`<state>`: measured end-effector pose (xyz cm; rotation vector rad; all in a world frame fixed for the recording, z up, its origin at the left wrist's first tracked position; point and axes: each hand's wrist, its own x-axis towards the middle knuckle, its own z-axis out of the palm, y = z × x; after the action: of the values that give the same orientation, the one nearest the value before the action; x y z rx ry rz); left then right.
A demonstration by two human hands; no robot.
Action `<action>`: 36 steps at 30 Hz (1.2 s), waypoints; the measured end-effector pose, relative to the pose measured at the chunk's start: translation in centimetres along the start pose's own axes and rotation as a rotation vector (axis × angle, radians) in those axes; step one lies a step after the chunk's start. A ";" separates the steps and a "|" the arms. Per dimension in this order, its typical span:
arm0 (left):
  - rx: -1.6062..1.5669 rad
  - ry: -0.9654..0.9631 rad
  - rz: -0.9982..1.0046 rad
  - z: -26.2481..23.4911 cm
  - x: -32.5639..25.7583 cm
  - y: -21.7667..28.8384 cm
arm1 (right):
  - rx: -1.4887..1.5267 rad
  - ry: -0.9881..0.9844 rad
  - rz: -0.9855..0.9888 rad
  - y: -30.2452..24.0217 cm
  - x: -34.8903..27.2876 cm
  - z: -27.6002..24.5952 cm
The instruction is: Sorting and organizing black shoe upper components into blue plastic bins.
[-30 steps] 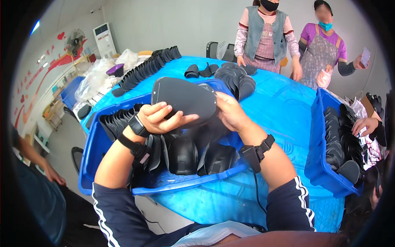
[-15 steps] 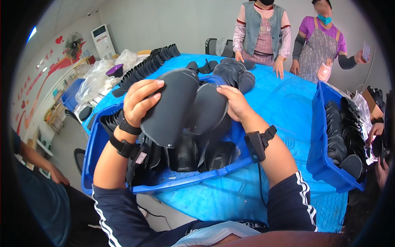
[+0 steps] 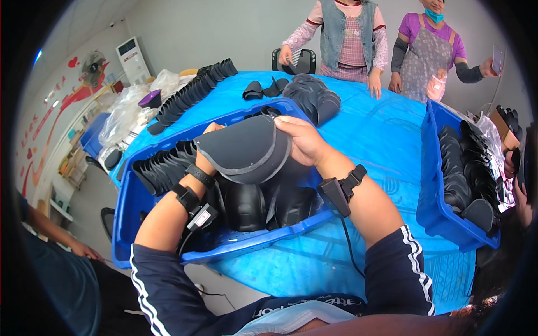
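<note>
Above the blue crate point(image 3: 134, 224), both of my hands hold up black curved pads point(image 3: 241, 148) with pale grey edges. One pad lies over another, their rounded lower rims overlapping. At the upper right corner, my right hand point(image 3: 302, 140) pinches the pad with its thumb on top. On the far left side, my left hand point(image 3: 206, 150) grips the pad's edge, most of its fingers hidden behind it. Below, glossy black moulded pieces point(image 3: 244, 206) stand in the crate. A nested row of black pads point(image 3: 162, 168) fills its left end.
On the blue-covered table point(image 3: 370, 145) lie a pile of black pads point(image 3: 314, 98) and a long nested row point(image 3: 193, 92). A second blue crate point(image 3: 431, 185) of pads stands at right. Two people stand across the table; others are at both sides. A cable hangs from my right wrist.
The held pads, earlier upright and side by side, are now lowered, turned sideways and overlapping. My left hand has moved down behind them. A person opposite has reached toward the chair.
</note>
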<state>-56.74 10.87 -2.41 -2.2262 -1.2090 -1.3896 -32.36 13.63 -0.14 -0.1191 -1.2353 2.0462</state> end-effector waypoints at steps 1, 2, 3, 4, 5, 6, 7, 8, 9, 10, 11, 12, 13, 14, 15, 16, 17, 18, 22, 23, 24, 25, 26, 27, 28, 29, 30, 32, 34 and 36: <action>0.001 0.000 -0.001 -0.1 -0.2 -0.7 | 0.000 -0.001 0.001 0.0 0.0 0.2; 0.069 -0.066 0.052 -0.2 -0.2 -1.4 | 0.011 -0.014 -0.001 0.0 0.0 0.4; 0.139 -0.132 0.103 -0.3 -0.3 -2.0 | 0.022 -0.028 -0.001 0.0 0.0 0.6; 0.136 -0.133 0.102 -0.3 0.0 -1.7 | 0.023 -0.025 0.000 0.0 0.0 0.4; 0.076 -0.142 0.065 -0.3 0.2 -1.3 | 0.026 0.004 -0.005 -0.1 -0.1 0.3; 0.018 -0.150 0.026 -0.4 0.3 -0.8 | 0.029 0.032 -0.008 0.0 -0.2 0.1; 0.015 -0.151 0.020 -0.9 1.0 0.6 | 0.031 0.034 -0.002 0.0 -0.1 -0.2; 0.010 -0.123 0.060 -1.6 2.0 2.8 | 0.060 0.090 -0.033 0.0 -0.2 -0.5; 0.016 -0.094 0.092 -2.2 2.2 4.0 | 0.092 0.135 -0.056 0.2 0.0 -0.6; 0.097 -0.106 0.182 -2.8 2.1 3.6 | 0.163 0.090 0.038 -0.1 0.2 0.4; 0.135 -0.143 0.236 -3.0 2.4 3.7 | 0.136 0.034 0.033 -0.3 0.1 0.7; 0.171 -0.180 0.287 -3.2 2.6 4.0 | 0.110 -0.024 0.031 -0.4 -0.1 1.0; 0.244 -0.228 0.346 -3.2 3.0 4.4 | -0.138 0.038 -0.009 -0.6 -0.6 1.9; 0.316 -0.276 0.402 -3.2 3.4 4.5 | -0.292 0.103 0.005 -0.7 -0.7 1.8; 0.467 -0.307 0.423 -3.0 3.6 4.2 | -0.342 0.136 0.001 -0.7 -0.6 1.6; 0.621 -0.342 0.444 -3.2 3.8 3.7 | -0.392 0.166 -0.007 -0.7 -0.5 1.3; 0.807 -0.401 0.335 -4.5 3.5 3.5 | -0.520 0.205 -0.086 -0.5 -0.2 1.4; 0.902 -0.504 0.077 -4.5 2.7 1.5 | -0.649 0.242 -0.171 -0.2 0.0 1.5; 0.238 -1.173 -0.548 -5.5 3.5 1.6 | -1.025 0.401 -0.456 0.4 0.3 1.0; 0.223 -1.153 -0.418 -5.2 2.5 1.3 | -1.032 0.389 -0.451 0.5 0.4 1.3; 0.210 -1.130 -0.287 -4.4 1.2 1.0 | -0.980 0.389 -0.485 0.5 0.4 1.6; 0.173 -1.227 -0.268 -3.3 0.0 0.5 | -0.926 0.391 -0.517 0.6 0.4 1.9; 0.135 -1.325 -0.246 -2.4 -0.6 0.7 | -0.931 0.385 -0.514 0.8 0.3 2.1; -0.001 -1.526 -0.321 -1.4 -1.0 0.7 | -0.967 0.342 -0.477 0.9 0.1 2.2; 0.037 -1.532 -0.233 -1.0 -1.6 1.4 | -1.003 0.304 -0.442 0.9 0.0 2.2; 0.109 -1.606 -0.192 -0.8 -1.6 1.6 | -1.057 0.279 -0.435 1.2 0.1 1.7; 0.184 -1.680 -0.150 -0.7 -1.4 1.7 | -1.092 0.268 -0.393 1.3 0.0 1.8; -0.092 -1.710 -0.326 -2.0 -1.4 0.7 | -1.224 0.205 -0.358 1.8 0.0 1.8; -0.016 -1.711 -0.333 -3.5 -0.4 0.4 | -1.373 0.142 -0.357 2.1 -0.2 2.4; -0.087 -1.779 -0.446 -4.9 0.4 -0.2 | -1.379 0.039 -0.202 2.8 -0.1 2.7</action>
<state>-59.88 8.25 0.39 -3.1554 -1.9959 1.0801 -34.93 10.90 -0.94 -0.6192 -2.2757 0.7059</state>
